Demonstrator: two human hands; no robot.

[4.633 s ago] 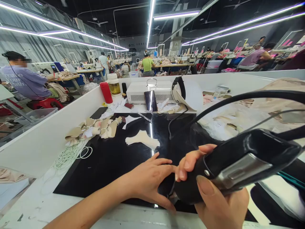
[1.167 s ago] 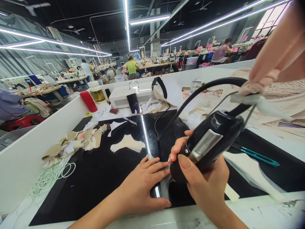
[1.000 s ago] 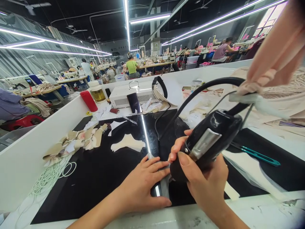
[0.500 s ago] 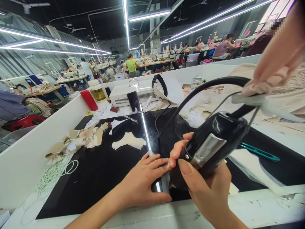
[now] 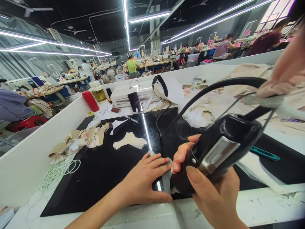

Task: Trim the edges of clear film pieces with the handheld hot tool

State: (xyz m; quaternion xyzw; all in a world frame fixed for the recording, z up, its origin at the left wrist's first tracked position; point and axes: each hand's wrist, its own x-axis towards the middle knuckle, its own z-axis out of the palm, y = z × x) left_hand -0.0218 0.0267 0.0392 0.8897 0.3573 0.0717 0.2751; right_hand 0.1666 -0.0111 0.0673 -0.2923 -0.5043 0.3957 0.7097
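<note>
My left hand (image 5: 149,178) lies flat on the black mat (image 5: 105,187), fingers spread, pressing the edge of a pale translucent sheet (image 5: 167,178). My right hand (image 5: 209,178) is wrapped round a thick black corded hand tool (image 5: 221,152) with a metal plate on its side. The tool leans down to the left, its lower end close beside my left fingertips; its working tip is hidden. From its top a black cable (image 5: 214,83) arches away, and a blurred pale strap with a wire loop hangs there. A cream cut fabric piece (image 5: 130,141) lies beyond my left hand.
Fabric scraps (image 5: 95,136) and pale green cord (image 5: 52,175) lie left. A white vented box (image 5: 119,95), phone (image 5: 134,101), pen (image 5: 131,118) and red container (image 5: 90,101) stand or lie at the back. A teal tool (image 5: 265,153) lies right. White walls edge the table; people sit beyond.
The tool in my right hand has shifted right, its lower end sitting a little farther from my left hand. My left hand stays flat in nearly the same place.
</note>
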